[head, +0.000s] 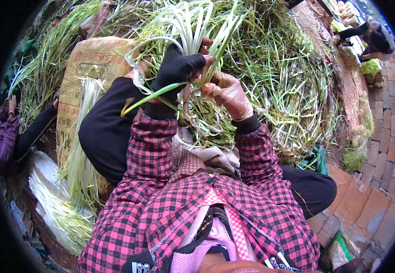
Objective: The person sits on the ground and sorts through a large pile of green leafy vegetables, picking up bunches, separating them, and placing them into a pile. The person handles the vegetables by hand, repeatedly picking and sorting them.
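Observation:
My left hand point(175, 70), in a black fingerless glove, grips a small bunch of white-stemmed greens point(188, 29), probably blanched garlic chives. Their pale stalks fan out away from me above the fist, and one green leaf point(156, 97) hangs across the wrist. Close beside it, my right hand point(229, 94) wears a thin, translucent, soiled glove. Its thumb and fingers pinch several green-and-white strands point(219, 56) that rise past the left fingertips. Below both hands spreads a deep heap of loose leaves and trimmings point(286, 92).
On my left, a printed woven sack point(96, 51) bears a long bundle of pale greens point(81, 146). Another bundle point(59, 215) lies nearer me. A person's purple sleeve point(4, 136) shows at far left. Another person point(376, 39) bends over produce at upper right, by brick paving point(388, 119).

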Demonstrator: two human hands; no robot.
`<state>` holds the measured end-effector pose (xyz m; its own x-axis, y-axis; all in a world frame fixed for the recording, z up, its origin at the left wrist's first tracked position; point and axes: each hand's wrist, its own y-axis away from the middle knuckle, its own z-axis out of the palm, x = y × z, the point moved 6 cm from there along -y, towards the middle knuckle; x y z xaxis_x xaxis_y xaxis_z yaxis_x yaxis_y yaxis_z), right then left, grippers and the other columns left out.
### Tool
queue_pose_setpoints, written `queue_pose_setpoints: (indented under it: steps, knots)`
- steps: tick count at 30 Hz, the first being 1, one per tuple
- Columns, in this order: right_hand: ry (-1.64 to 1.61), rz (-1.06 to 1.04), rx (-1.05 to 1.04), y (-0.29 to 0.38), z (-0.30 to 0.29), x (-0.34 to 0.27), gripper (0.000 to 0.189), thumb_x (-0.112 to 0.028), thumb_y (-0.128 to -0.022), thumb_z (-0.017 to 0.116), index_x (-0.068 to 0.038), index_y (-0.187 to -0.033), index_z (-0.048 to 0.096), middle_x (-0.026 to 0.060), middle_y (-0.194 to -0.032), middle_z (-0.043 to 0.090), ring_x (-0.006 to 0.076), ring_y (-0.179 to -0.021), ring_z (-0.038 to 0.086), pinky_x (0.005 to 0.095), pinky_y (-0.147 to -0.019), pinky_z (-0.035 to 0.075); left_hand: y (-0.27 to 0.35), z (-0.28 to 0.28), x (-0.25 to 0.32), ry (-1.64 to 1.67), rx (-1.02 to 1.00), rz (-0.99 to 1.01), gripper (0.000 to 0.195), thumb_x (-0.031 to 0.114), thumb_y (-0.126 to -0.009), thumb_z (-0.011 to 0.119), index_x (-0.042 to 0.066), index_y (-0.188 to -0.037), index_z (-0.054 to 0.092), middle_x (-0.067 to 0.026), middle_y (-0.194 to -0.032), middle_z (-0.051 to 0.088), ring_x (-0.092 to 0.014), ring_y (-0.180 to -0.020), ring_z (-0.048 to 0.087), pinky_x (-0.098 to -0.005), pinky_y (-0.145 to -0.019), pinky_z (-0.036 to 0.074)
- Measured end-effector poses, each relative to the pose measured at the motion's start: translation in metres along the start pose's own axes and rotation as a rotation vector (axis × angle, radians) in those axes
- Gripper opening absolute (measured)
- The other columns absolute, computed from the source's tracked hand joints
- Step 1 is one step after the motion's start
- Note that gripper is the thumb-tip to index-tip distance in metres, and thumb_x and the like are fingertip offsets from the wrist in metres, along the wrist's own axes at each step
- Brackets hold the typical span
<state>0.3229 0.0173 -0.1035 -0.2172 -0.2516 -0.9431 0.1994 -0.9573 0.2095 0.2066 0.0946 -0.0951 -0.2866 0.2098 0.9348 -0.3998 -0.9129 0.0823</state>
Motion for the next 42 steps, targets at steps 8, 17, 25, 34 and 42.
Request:
queue_pose_setpoints:
  steps: [8,17,25,34,42]
  knots:
    - [-0.234,0.039,0.293,-0.016,-0.024,0.044,0.004,-0.004,-0.084,0.058,-0.002,-0.081,0.060,-0.0037,-0.067,0.054,0.0042,-0.055,0.043,0.0194,-0.050,0.035,-0.004,-0.026,-0.043,0.071,0.229,-0.088,0.032,0.005,-0.067,0.071,0.002,-0.097,0.060,-0.0007,-0.067,0.058,-0.007,-0.045,0.049,-0.0194,-0.041,0.036]
    - [0.740,0.063,0.649,-0.001,-0.134,0.085,0.022,-0.021,-0.080,0.063,-0.004,-0.094,0.064,0.0072,-0.068,0.059,0.0155,-0.058,0.057,0.0283,-0.055,0.046,-0.008,-0.047,-0.063,0.300,0.368,-0.095,0.031,0.001,-0.065,0.072,0.005,-0.093,0.059,0.0009,-0.057,0.051,-0.008,-0.037,0.042,-0.0215,-0.033,0.030]
    - [0.683,-0.096,0.694,0.012,-0.126,-0.005,0.037,-0.021,-0.079,0.067,0.001,-0.107,0.056,0.0088,-0.086,0.060,0.0166,-0.074,0.057,0.0274,-0.067,0.047,-0.007,-0.034,-0.049,0.139,0.354,0.001,0.041,0.007,-0.065,0.074,0.005,-0.102,0.057,-0.0009,-0.070,0.058,-0.007,-0.043,0.046,-0.0198,-0.036,0.034]
    - [0.314,-0.174,0.244,-0.048,-0.008,0.010,0.014,-0.010,-0.080,0.065,0.003,-0.086,0.064,0.0071,-0.070,0.062,0.0094,-0.064,0.055,0.0241,-0.060,0.045,-0.004,-0.030,-0.049,0.132,0.323,0.029,0.032,0.013,-0.072,0.071,0.005,-0.100,0.058,0.0009,-0.067,0.057,-0.006,-0.045,0.047,-0.0195,-0.037,0.030]
    - [-0.085,-0.104,0.319,-0.032,-0.050,0.048,0.014,-0.015,-0.084,0.061,-0.001,-0.086,0.065,0.0016,-0.069,0.063,0.0084,-0.062,0.057,0.0205,-0.057,0.046,-0.005,-0.027,-0.051,0.163,0.261,-0.028,0.026,0.015,-0.073,0.069,0.000,-0.093,0.061,-0.0020,-0.070,0.063,-0.005,-0.046,0.046,-0.0183,-0.039,0.030]
